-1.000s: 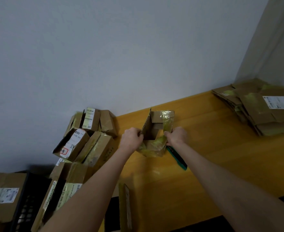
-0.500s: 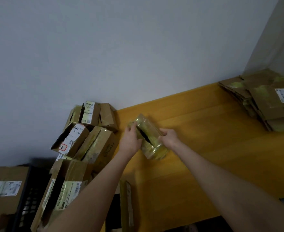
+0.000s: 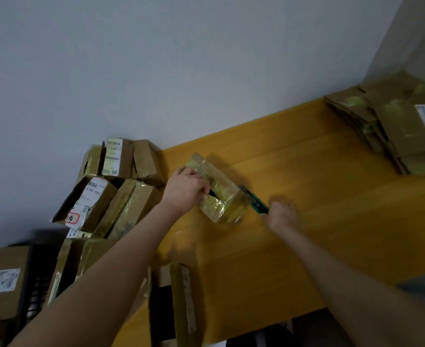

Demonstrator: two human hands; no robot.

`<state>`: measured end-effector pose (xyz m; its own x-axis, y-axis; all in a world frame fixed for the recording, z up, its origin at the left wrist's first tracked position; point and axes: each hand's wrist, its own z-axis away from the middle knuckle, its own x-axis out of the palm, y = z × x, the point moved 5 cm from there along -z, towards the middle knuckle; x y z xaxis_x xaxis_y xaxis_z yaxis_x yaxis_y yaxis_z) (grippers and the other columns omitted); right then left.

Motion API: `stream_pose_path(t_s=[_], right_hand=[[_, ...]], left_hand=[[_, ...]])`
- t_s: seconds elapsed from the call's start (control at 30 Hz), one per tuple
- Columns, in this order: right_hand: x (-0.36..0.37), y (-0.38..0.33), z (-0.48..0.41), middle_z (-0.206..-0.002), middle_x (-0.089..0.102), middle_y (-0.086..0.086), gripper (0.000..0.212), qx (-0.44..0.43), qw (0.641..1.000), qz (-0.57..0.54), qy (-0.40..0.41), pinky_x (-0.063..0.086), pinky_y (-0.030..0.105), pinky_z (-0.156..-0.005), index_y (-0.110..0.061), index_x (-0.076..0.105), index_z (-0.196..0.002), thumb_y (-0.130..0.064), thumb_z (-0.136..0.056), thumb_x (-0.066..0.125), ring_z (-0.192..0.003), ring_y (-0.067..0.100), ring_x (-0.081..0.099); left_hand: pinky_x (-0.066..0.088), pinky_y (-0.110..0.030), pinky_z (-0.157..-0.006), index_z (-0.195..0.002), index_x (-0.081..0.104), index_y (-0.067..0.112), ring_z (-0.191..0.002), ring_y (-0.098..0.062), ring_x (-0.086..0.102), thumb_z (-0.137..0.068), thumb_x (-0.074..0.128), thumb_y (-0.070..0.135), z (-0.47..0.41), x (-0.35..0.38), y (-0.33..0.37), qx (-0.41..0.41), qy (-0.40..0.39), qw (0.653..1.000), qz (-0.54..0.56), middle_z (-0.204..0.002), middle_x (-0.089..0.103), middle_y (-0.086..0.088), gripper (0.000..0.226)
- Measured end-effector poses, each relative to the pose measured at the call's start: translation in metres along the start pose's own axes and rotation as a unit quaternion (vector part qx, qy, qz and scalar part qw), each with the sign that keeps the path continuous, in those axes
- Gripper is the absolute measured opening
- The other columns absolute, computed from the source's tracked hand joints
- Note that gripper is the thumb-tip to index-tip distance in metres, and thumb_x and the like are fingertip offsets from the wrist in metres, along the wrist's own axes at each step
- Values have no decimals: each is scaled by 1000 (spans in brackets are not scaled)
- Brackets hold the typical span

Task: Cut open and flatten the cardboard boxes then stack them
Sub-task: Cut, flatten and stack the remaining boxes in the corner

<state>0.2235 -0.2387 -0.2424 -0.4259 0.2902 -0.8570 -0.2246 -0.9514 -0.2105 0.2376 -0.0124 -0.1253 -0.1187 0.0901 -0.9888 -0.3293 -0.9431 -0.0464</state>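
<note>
Gripping the taped box (image 3: 219, 194) with curled fingers is the left hand (image 3: 185, 189), while the blurred right hand (image 3: 282, 214) sits at the green cutter (image 3: 256, 202), its hold unclear.

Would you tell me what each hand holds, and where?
Left hand grips the taped box at its left side; right hand, blurred, by the green cutter: hold unclear.

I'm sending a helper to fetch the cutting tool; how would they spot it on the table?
Start at the long yellow wooden tabletop against the grey wall. Near its left end the left hand grips a small tape-wrapped brown cardboard box; the slim utility knife lies just right of it. Its teal-green handle stands out from all the brown cardboard.
</note>
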Motion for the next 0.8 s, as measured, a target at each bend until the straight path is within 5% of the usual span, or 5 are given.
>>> stream_pose_path(t_s=[0.13, 0.23, 0.33, 0.57, 0.8], right_hand=[[16, -3, 2, -135, 48, 7, 39, 23, 1000, 16, 1, 45, 35, -93, -16, 49, -129, -32, -94, 57, -125, 27, 43], [17, -4, 2, -108, 63, 7, 26, 57, 998, -35, -12, 48, 28, -64, -12, 59, -116, -25, -93, 59, -95, 25, 63], [14, -3, 4, -82, 59, 5, 31, 85, 982, -167, -32, 40, 24, -41, -4, 61, -111, -29, -92, 62, -62, 18, 58], [-35, -12, 20, -124, 60, 5, 39, -35, 899, -435, 24, 47, 21, -67, -13, 50, -131, -26, -95, 59, -99, 18, 59], [-49, -6, 52, -123, 64, 2, 46, -176, 938, -296, -44, 54, 43, -87, -21, 52, -135, -33, -91, 60, -106, 20, 63]], left_hand=[[25, -25, -91, -94, 69, 32, -103, -14, 46, -87, 60, 33, -2, 3, 6, -25, 38, 999, 28, -101, 67, 18, 11], [25, -25, -84, -98, 71, 34, -101, -16, 44, -90, 59, 32, -1, 11, 15, -34, 50, 997, 37, -105, 66, 17, 15], [22, -24, -80, -99, 72, 34, -99, -17, 44, -90, 60, 33, -6, 4, 18, -46, 67, 995, 53, -102, 67, 15, 15], [26, -31, -80, -105, 69, 34, -112, -21, 42, -94, 54, 30, -15, -8, 24, -113, 13, 993, 35, -114, 65, 9, 19], [31, -35, -90, -105, 68, 33, -116, -23, 42, -93, 53, 25, -11, 1, 34, -150, -3, 988, 21, -119, 65, 8, 21]])
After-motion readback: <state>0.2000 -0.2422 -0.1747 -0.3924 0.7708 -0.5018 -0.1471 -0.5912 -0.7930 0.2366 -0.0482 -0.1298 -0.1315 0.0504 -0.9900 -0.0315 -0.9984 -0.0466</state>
